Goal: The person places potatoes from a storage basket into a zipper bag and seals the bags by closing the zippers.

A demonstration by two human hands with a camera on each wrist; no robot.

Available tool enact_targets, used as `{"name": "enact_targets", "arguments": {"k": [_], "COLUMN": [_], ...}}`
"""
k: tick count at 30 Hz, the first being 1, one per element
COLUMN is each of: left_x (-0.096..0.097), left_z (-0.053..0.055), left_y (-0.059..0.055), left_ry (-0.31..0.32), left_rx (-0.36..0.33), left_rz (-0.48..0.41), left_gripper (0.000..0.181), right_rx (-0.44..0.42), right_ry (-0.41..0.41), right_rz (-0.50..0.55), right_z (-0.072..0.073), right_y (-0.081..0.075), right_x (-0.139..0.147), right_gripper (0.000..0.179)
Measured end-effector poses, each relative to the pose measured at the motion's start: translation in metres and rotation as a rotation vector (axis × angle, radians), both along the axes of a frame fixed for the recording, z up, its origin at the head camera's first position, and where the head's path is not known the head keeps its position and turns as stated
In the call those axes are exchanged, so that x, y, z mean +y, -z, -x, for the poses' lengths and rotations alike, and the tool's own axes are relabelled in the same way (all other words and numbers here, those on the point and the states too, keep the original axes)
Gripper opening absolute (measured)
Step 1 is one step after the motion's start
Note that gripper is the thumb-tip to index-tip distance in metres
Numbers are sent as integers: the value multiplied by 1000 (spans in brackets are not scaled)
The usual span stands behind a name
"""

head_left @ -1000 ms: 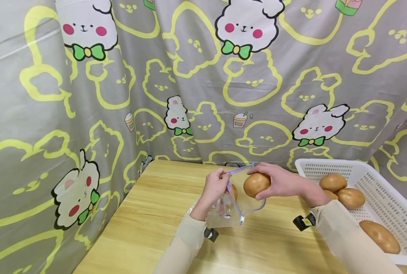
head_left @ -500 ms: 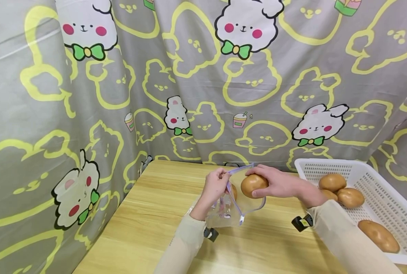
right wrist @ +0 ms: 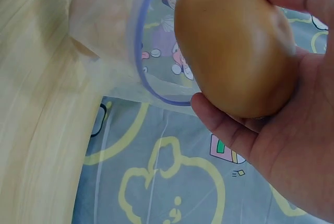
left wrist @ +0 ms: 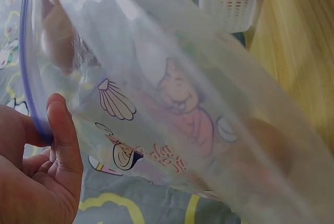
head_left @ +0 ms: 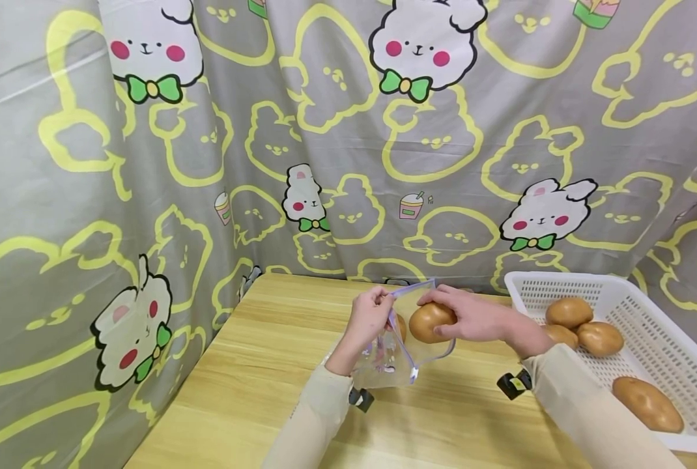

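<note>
My left hand (head_left: 372, 314) pinches the purple zip edge of a clear plastic zip bag (left wrist: 120, 130) printed with cartoon figures. The bag's mouth gapes toward the right, and a brown potato (right wrist: 99, 20) shows through its film, low inside. With curled fingers my right hand (head_left: 471, 316) grips another potato (right wrist: 235, 46), smooth and brown, right at the bag's mouth. In the right wrist view this potato overlaps the purple rim; whether it touches the rim I cannot tell.
A white perforated plastic basket (head_left: 665, 326) stands at the right of the wooden table (head_left: 255, 365), with several potatoes (head_left: 600, 339) in it. A grey cartoon-print curtain (head_left: 348, 143) hangs behind and to the left of the table.
My right hand has moved slightly left and down with its potato, closer into the bag's mouth. The left hand and the bag have stayed almost still.
</note>
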State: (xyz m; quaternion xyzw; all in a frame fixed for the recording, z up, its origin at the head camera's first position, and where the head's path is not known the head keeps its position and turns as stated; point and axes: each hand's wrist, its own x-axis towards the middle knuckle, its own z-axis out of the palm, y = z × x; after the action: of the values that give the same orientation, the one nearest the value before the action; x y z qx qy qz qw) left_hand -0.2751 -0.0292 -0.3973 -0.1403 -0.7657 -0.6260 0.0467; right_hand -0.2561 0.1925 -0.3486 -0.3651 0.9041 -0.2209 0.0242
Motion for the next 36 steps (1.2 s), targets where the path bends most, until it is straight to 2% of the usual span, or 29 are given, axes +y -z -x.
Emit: {"name": "enact_targets", "arguments": {"k": [14, 17, 22, 23, 25, 31, 36], "left_x": [2, 2, -1, -1, 0, 2, 1], "left_z": [0, -7, -27, -28, -25, 0, 2], "left_y": [-1, -11, -34, -35, -31, 0, 3], "left_ry": [-18, -13, -6, -7, -7, -2, -5], "left_rx": [9, 13, 24, 23, 19, 12, 30], "left_rz": [10, 15, 18, 20, 21, 6, 3], "left_gripper": [16, 16, 14, 14, 15, 16, 15], "right_rx": [25, 29, 8, -4, -19, -31, -64], "right_ry": [-25, -45, -83, -88, -92, -81, -72], "right_rz": [-12, -14, -10, -8, -15, -40, -43], "right_z": [1, 1, 1, 1, 1, 1, 2], "right_y": [6, 7, 8, 8, 9, 11, 12], "right_x": [-3, -3, -5, -6, -6, -8, -10], "right_gripper": [55, 55, 55, 55, 56, 57, 57]}}
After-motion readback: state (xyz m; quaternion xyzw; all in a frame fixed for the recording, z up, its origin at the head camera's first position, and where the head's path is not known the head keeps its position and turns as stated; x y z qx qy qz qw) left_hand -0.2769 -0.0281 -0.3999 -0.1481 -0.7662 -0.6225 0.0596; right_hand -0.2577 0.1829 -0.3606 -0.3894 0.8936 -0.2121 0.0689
